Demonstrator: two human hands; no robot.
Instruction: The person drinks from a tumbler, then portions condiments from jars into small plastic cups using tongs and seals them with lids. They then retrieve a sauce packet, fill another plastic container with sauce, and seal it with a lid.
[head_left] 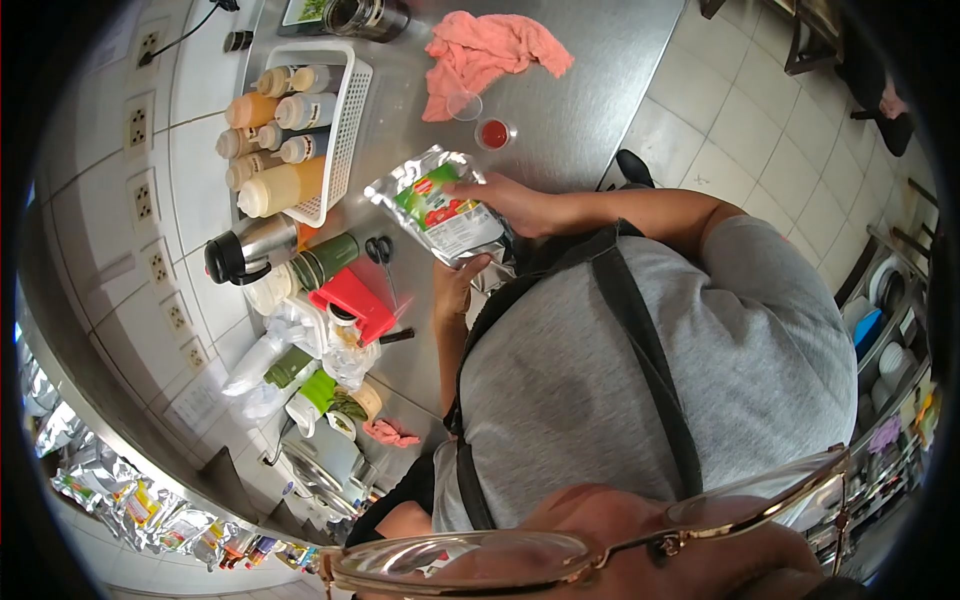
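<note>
A silver foil pouch (437, 205) with a green and red printed label is held between both hands. My right hand (520, 205) grips its upper right side, with fingers over the label. My left hand (463, 283) holds the lower edge, its thumb on the foil. Above the pouch, a small clear cup of red sauce (493, 134) stands on the steel table (585, 110). Beside it are another clear cup (464, 105) and a crumpled pink cloth (490, 50). Black-handled scissors (379, 250) lie left of the pouch.
A white basket (345, 140) of squeeze bottles sits along the wall. Below it are a steel jug (240, 256), a red container (355, 303), plastic bags (265, 360) and a green-and-white container (312, 395). A dark jar (368, 17) is at the top. Part of another person (885, 105) shows at upper right.
</note>
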